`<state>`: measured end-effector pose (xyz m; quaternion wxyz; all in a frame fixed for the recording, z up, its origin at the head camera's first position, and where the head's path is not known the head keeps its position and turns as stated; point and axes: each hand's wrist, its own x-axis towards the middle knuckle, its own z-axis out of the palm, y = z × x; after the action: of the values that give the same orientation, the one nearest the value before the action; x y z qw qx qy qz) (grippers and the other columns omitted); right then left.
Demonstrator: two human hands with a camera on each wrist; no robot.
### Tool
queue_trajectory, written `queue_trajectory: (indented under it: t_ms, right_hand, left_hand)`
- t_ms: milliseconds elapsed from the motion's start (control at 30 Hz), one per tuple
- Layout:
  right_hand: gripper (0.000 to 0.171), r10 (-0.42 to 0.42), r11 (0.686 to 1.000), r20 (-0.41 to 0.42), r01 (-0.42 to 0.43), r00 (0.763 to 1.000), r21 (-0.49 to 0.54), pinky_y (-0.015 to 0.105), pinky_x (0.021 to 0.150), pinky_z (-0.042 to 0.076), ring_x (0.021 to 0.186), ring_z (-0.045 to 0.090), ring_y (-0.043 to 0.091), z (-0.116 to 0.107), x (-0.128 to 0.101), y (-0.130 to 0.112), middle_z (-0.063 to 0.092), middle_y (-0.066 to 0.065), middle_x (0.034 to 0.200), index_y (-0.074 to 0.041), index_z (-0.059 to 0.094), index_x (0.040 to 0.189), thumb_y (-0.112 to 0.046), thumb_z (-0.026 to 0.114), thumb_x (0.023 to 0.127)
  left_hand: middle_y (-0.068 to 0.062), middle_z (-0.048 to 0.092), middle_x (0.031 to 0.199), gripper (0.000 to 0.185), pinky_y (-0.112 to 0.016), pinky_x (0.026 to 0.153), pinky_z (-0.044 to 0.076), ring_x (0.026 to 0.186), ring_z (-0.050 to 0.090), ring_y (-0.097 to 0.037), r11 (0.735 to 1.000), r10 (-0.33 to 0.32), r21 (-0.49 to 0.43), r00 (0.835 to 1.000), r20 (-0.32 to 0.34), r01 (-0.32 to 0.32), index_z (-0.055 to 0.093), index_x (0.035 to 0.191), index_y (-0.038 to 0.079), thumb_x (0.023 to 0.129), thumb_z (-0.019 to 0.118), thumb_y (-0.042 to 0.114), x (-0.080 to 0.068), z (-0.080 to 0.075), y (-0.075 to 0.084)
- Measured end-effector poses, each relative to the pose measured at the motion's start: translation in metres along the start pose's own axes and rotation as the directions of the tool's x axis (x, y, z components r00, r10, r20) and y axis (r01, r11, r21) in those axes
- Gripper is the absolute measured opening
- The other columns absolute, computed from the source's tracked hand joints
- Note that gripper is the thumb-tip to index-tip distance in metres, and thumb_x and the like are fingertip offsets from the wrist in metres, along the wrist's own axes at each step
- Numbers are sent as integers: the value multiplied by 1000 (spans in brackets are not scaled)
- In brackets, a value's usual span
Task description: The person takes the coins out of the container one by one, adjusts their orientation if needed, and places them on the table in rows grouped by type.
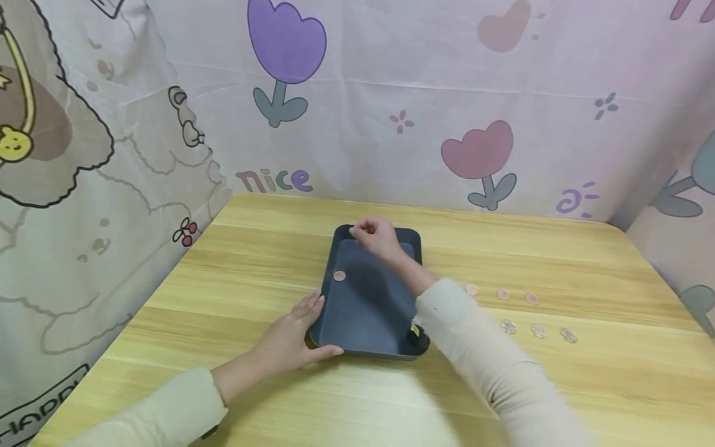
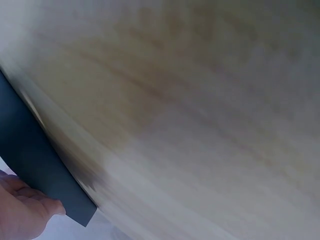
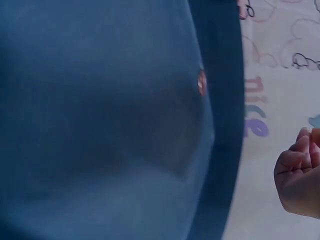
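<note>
A dark tray (image 1: 368, 304) sat at the centre of the wooden table (image 1: 251, 248). The left hand (image 1: 290, 338) pressed straight fingers against its lower left corner. The right hand (image 1: 377, 238) hovered over the far end, fingers curled together; whether they pinched anything I could not tell. One coin (image 1: 339, 275) lay inside the tray; six more (image 1: 519, 313) lay to the right.

A light wooden desk (image 1: 268, 248) carries a dark blue tray (image 1: 363, 310) near its middle. To the right, six coins lie in two rows: three copper-coloured coins (image 1: 503, 294) farther, three silvery coins (image 1: 539, 331) nearer.

One coin (image 1: 339, 275) lies in the tray (image 1: 363, 310); six coins (image 1: 519, 313) lie to its right.
</note>
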<state>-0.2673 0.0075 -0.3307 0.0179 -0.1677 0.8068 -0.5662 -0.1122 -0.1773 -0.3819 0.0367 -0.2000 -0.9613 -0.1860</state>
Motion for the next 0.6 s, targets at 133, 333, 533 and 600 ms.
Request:
queue_trajectory:
  t_ms: [133,333,533,600]
  right_hand:
    - [15,29,999,31,-28,999,-28,35,61,51,63,55,23,15,3,10,62,12,72,3,66,91,-10,60,89]
    - [14,72,980,176,-36,982,-196,19,55,45,63,54,8,29,3,27,66,11,79,0,69,93,-10,66,85]
    - [17,129,953,301,-35,945,-302,16,54,40,61,50,8,38,1,38,64,8,74,1,68,95,-9,70,82]
    - [19,135,942,298,-29,945,-335,17,54,39,60,48,9,39,2,39,61,6,72,1,67,96,-11,71,81]
  left_hand:
    - [-20,33,147,94,-50,99,43,134,35,-39,1000,-1,-6,1000,5,1,40,137,-5,74,65,60,1,1,1]
    - [-20,32,148,93,-51,99,43,133,36,-40,1000,-8,-6,1000,17,8,40,137,-5,75,65,60,1,0,2]
    - [-20,33,147,93,-50,100,42,133,36,-39,1000,-12,-12,1000,11,13,40,137,-5,75,66,59,0,-1,1]
    - [-20,33,147,93,-50,101,42,133,36,-39,1000,-15,-12,1000,8,15,40,137,-5,75,66,59,-1,0,1]
